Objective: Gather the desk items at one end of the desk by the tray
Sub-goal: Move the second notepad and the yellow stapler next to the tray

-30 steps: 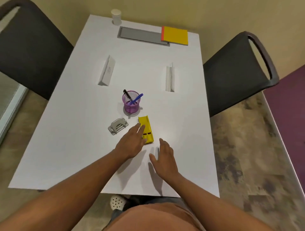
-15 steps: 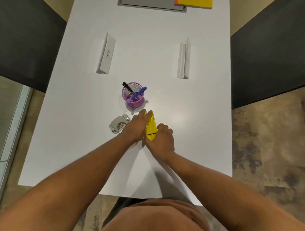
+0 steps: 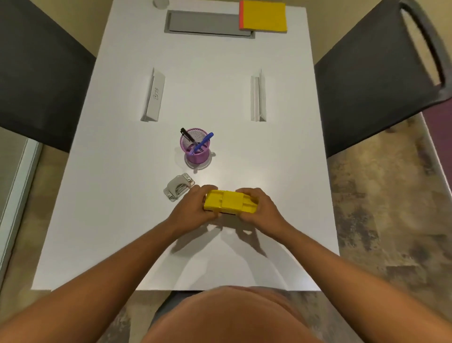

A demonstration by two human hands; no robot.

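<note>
A yellow plastic stapler is held crosswise just above the white desk, near its middle front. My left hand grips its left end and my right hand grips its right end. Just left of my left hand lies a small silver hole punch. Behind it stands a purple mesh pen cup with a black and a blue pen. At the far end lies a grey tray, with a yellow notepad overlapping its right end.
Two folded white name cards stand midway down the desk, one on each side. A small white cup sits left of the tray. Dark chairs flank the desk.
Both hands have closed on the yellow stapler, lifted it and turned it from lengthwise to crosswise. The view has shifted to look further up the desk.
</note>
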